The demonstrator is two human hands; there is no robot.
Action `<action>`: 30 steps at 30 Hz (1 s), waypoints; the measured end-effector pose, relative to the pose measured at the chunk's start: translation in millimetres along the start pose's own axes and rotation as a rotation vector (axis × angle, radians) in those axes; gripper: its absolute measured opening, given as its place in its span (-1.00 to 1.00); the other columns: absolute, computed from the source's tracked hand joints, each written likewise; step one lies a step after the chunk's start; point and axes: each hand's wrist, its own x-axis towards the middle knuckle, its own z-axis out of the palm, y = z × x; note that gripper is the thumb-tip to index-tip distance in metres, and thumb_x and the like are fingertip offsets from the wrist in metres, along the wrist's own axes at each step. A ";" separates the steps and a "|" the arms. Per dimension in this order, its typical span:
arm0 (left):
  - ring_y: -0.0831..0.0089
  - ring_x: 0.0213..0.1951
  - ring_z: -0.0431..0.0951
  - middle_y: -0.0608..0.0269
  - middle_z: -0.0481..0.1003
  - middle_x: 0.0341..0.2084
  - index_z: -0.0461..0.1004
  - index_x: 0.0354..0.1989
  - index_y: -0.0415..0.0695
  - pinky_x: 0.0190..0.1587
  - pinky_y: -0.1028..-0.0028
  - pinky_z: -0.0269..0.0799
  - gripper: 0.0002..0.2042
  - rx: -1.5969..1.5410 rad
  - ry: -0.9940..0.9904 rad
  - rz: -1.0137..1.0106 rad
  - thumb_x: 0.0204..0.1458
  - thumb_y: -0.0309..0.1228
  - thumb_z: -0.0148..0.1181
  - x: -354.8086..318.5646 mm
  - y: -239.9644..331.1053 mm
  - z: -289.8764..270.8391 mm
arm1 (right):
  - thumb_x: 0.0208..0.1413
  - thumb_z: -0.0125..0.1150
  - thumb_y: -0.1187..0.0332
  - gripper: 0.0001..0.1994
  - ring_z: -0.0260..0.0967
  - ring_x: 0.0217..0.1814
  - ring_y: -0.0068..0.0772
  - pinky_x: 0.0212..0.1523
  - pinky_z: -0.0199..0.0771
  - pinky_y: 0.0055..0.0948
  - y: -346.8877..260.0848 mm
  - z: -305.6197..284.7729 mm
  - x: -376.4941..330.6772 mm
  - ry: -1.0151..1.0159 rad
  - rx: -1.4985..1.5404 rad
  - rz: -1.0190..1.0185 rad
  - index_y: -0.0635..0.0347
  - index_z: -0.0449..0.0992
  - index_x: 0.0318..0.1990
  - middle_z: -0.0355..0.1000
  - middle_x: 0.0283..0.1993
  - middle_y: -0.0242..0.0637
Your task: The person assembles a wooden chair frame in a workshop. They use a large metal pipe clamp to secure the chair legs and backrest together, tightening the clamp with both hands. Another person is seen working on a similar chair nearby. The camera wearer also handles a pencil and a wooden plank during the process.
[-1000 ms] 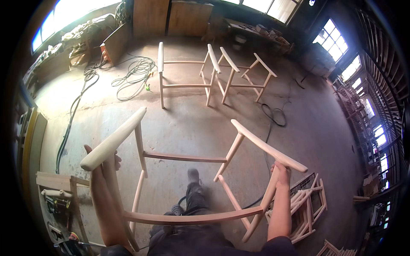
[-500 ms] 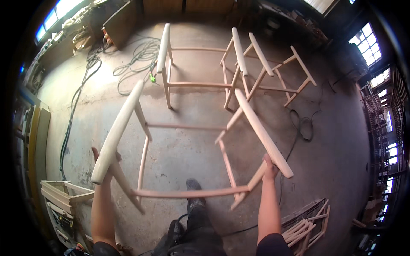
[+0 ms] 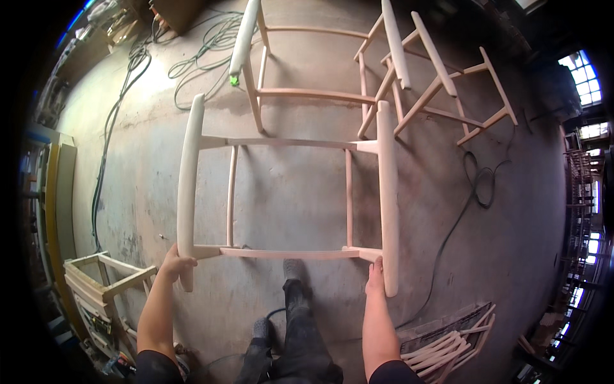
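Observation:
A pale wooden chair frame (image 3: 288,254) is upright in front of me, with two long armrests joined by rails and thin legs. My left hand (image 3: 174,264) is closed round the near end of the frame, just under the left armrest (image 3: 189,173). On the other side, my right hand (image 3: 375,276) grips the near corner by the right armrest (image 3: 388,192), its fingers partly hidden beneath the wood. Whether the feet touch the floor I cannot tell.
Similar wooden frames (image 3: 320,95) stand beyond. Cables coil on the floor at far left (image 3: 211,41) and right (image 3: 480,185). A wooden stand (image 3: 105,294) with tools is at near left; loose wooden sticks (image 3: 441,352) lie at near right.
The chair frame has turned from a tilted, skewed position to squarely facing me, and its far end has swung. Both hands keep hold of it. My view has shifted downward and left.

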 end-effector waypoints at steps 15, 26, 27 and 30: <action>0.05 -0.20 0.63 -0.05 0.57 -0.18 0.32 0.09 -0.31 -0.13 0.20 0.54 -0.43 0.498 0.248 0.337 -0.15 -0.44 0.36 14.2 -31.6 -7.6 | 0.30 0.17 0.01 -0.33 0.36 0.24 -0.15 0.26 0.36 -0.16 10.7 13.3 -18.9 -0.108 -0.588 0.223 0.18 0.15 0.42 0.34 0.27 -0.14; 0.03 0.06 0.59 -0.18 0.59 -0.05 0.50 0.14 -0.29 0.13 0.22 0.47 -0.32 1.120 -0.287 0.169 -0.07 -0.02 0.36 -158.5 -129.0 -20.6 | 0.28 0.20 0.21 -0.65 0.54 -0.15 -0.49 -0.21 0.51 -0.46 160.9 -86.3 -429.8 -0.105 -0.062 0.178 0.23 0.52 0.11 0.59 -0.13 -0.26; 0.05 0.08 0.58 -0.17 0.58 -0.01 0.53 0.12 -0.28 0.15 0.22 0.45 -0.33 1.093 -0.431 0.104 -0.07 0.01 0.35 -165.4 -150.8 -25.6 | 0.29 0.16 0.21 -0.67 0.55 -0.18 -0.45 -0.21 0.52 -0.41 214.8 -110.2 -474.7 -0.014 -0.131 0.183 0.22 0.55 0.07 0.60 -0.15 -0.25; 0.07 0.01 0.62 -0.05 0.64 -0.11 0.55 0.11 -0.24 0.12 0.23 0.48 -0.33 1.227 -0.508 0.180 -0.08 0.03 0.34 -214.8 -217.9 -57.7 | 0.23 0.11 0.17 -0.71 0.57 -0.19 -0.16 -0.13 0.51 -0.10 351.1 -171.6 -640.2 0.207 -0.905 0.487 0.20 0.63 -0.18 0.60 -0.21 -0.05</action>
